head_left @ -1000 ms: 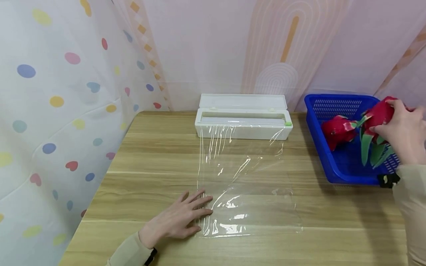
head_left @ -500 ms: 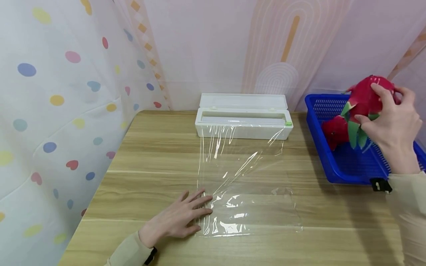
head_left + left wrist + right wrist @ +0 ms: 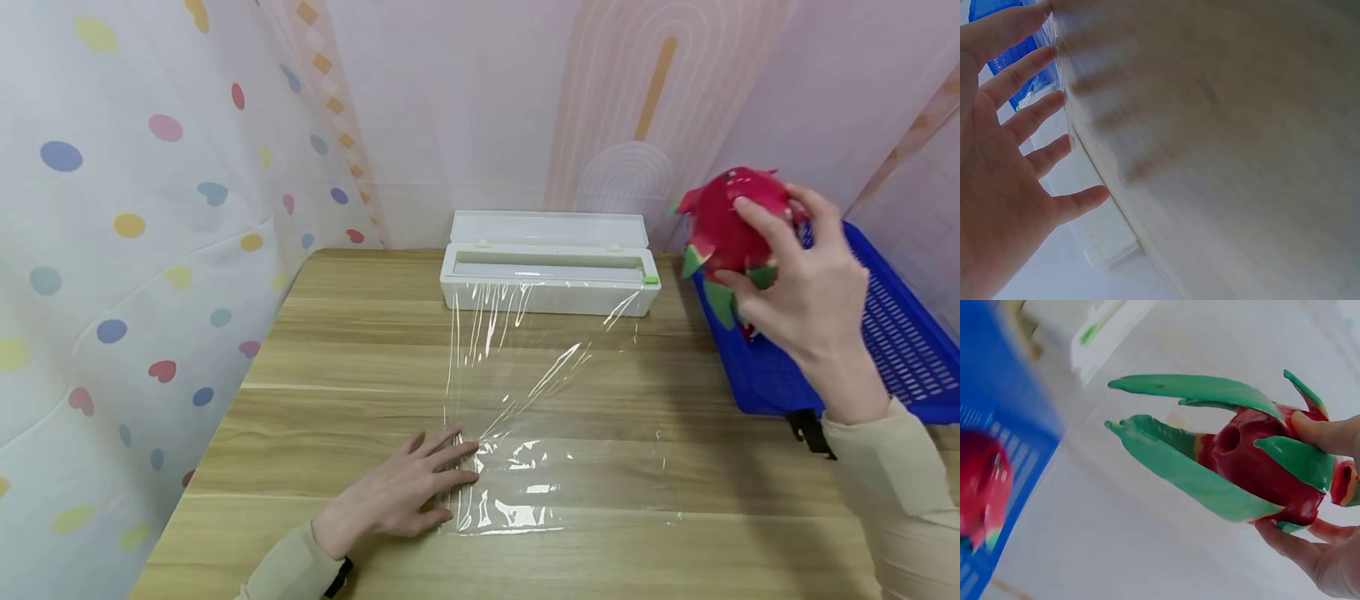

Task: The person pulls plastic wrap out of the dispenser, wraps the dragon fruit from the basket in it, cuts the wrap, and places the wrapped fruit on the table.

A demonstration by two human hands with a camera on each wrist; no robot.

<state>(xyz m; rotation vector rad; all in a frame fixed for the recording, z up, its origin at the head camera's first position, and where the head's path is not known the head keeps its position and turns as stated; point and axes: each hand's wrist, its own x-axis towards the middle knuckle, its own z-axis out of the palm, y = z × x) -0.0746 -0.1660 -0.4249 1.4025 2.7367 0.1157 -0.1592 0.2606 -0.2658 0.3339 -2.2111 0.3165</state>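
Note:
My right hand (image 3: 813, 287) grips a red dragon fruit (image 3: 735, 221) with green scales, raised over the left part of the blue basket (image 3: 780, 379). In the right wrist view its long green leaves point away from the fingers. A second dragon fruit (image 3: 982, 487) lies in the basket, mostly hidden in the head view. My left hand (image 3: 401, 487) rests with spread, straight fingers on the left edge of a sheet of clear plastic wrap (image 3: 562, 400). That sheet runs over the wooden table from a white wrap dispenser (image 3: 551, 296), whose lid stands raised.
A green slider (image 3: 649, 280) sits at the dispenser's right end. Patterned curtains (image 3: 480, 108) hang behind and along the left of the wooden table (image 3: 322, 358). The basket stands at the table's right side, against the back curtain.
My right hand has lifted the dragon fruit from the basket and carried it leftward. My left hand stays where it was on the plastic wrap.

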